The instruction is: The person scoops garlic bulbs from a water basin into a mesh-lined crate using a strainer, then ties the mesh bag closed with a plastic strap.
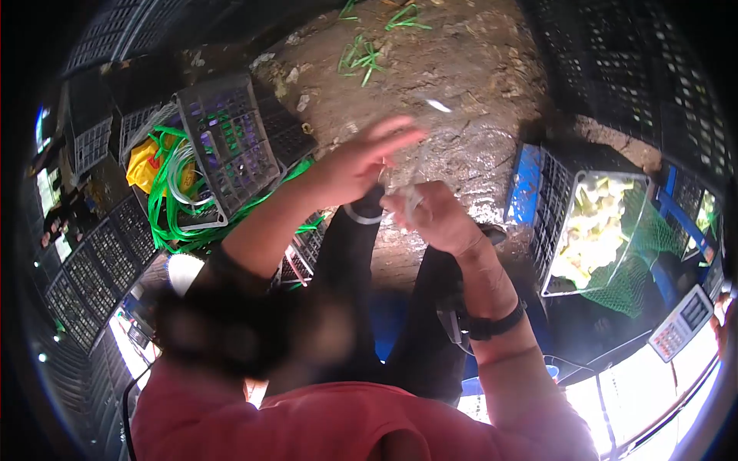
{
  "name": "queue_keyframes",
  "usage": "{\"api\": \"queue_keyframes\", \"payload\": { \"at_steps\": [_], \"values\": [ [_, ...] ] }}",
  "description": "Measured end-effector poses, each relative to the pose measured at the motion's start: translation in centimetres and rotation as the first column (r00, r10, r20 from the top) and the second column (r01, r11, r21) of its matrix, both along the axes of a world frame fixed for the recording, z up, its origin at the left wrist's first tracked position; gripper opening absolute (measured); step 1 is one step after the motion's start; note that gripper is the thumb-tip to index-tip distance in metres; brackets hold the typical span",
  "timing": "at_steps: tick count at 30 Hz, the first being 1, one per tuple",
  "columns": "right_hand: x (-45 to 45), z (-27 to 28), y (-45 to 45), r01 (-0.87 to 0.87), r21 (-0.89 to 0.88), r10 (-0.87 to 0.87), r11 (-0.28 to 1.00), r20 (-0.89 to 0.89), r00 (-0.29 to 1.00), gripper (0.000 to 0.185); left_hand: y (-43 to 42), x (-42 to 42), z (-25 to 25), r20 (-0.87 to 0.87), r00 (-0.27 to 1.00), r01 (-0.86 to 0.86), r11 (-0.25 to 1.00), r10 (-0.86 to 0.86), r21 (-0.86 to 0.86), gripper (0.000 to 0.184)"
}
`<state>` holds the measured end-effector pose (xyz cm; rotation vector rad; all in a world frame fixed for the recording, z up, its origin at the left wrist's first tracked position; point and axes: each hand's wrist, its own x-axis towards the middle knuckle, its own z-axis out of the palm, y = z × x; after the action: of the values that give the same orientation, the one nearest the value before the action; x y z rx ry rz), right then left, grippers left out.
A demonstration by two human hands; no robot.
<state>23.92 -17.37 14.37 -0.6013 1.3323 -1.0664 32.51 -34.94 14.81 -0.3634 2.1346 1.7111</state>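
My right hand [434,215] is closed on a thin, pale plastic strap [413,201], part of which seems to curve out as a loop toward my knees. Just above and to its left, my left hand [357,165] has its fingers stretched out and slightly blurred, with nothing plainly in them. Both hands are above my dark-trousered legs, over the wet ground. The far end of the strap is too blurred to follow.
On the left, a crate [231,142] stands beside green straps [159,207], a pale coil [178,173] and a yellow bag [144,163]. To the right are a crate of pale cut vegetables [596,230], green netting [626,284] and a scale [682,323]. Green scraps [365,60] lie on the muddy floor [453,69].
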Motion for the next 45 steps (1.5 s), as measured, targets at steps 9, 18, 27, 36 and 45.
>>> {"api": "queue_keyframes", "payload": {
  "at_steps": [9,18,27,36,45],
  "values": [
    [-0.2,1.9,10.6,0.025,-0.067,-0.024,0.997,0.012,1.000,0.021,-5.7,9.4,2.6,-0.111,0.976,0.027,0.614,-0.186,-0.789,0.025],
    [-0.3,0.1,26.8,0.579,0.106,-0.441,0.808,-0.542,0.715,0.034,-30.4,31.2,12.5,0.484,0.681,0.520,0.103,0.549,-0.848,0.046],
    [-6.7,3.5,48.4,0.758,-0.361,-0.516,-0.543,-0.570,-0.640,0.040,18.7,-9.8,-4.0,0.274,0.960,0.048,0.998,-0.056,0.034,0.056],
    [-15.4,-3.1,51.3,0.958,0.247,-0.222,0.145,-0.936,0.275,0.089,53.3,-31.9,-5.1,-0.296,0.917,0.060,0.826,-0.267,-0.561,0.102],
    [-10.0,-1.7,49.6,0.943,-0.293,-0.715,0.158,-0.693,-0.096,0.027,46.9,-27.8,-0.8,-0.002,0.879,0.475,0.876,-0.476,-0.080,0.025]
  ]
}}
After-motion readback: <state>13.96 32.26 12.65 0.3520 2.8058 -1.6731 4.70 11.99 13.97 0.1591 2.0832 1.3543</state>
